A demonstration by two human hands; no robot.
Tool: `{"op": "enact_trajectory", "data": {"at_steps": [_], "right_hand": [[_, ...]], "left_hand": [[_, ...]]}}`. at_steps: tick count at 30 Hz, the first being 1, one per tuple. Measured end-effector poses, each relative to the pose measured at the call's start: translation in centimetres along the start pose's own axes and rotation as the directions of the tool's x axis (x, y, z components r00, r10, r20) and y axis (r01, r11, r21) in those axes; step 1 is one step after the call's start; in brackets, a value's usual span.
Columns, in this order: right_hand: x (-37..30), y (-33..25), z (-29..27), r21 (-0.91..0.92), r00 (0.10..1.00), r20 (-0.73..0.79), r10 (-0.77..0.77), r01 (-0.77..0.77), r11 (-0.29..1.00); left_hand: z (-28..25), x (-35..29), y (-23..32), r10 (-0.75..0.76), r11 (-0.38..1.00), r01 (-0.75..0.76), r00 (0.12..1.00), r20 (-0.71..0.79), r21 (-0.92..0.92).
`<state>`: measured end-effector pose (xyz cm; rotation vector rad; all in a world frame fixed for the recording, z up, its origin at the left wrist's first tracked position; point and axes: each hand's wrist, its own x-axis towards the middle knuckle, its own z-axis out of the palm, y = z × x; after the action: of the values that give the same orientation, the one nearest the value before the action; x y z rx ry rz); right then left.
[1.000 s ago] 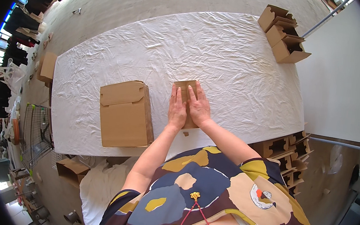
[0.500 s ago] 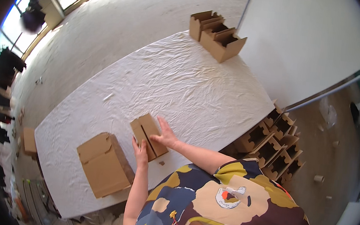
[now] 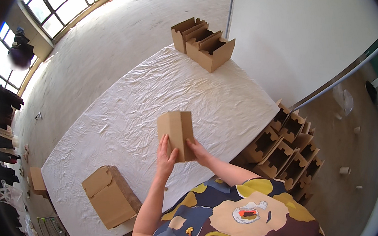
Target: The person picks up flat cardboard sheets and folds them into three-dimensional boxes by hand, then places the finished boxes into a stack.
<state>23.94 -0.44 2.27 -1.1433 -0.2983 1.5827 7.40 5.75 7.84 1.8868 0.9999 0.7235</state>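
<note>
Brown rectangular cardboard box is over the white cloth-covered table, near the person's side of it; the fingers of the left hand and right hand are clamped on the box.

Worn on the head, one fisheye looks down across the table.

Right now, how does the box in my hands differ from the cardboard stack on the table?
The held box is between your left hand and right hand; the cardboard stack lies on the white cloth. The held box looks narrower, the cardboard stack broader. Both are brown cardboard.
</note>
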Motion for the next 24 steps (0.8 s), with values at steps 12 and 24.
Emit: {"op": "enact_trajectory", "data": {"at_steps": [12,24], "right_hand": [[1.2,-14.0,-13.4,0.264,0.894,-0.368,-0.256,0.364,0.893],[10.6,-24.5,-18.1,0.227,0.777,-0.576,-0.254,0.45,0.864]], "left_hand": [[15.6,19.7,9.9,0.132,0.952,-0.227,0.908,0.398,0.203],[26.1,37.9,5.6,0.151,0.988,-0.145,0.934,0.324,-0.044]]}}
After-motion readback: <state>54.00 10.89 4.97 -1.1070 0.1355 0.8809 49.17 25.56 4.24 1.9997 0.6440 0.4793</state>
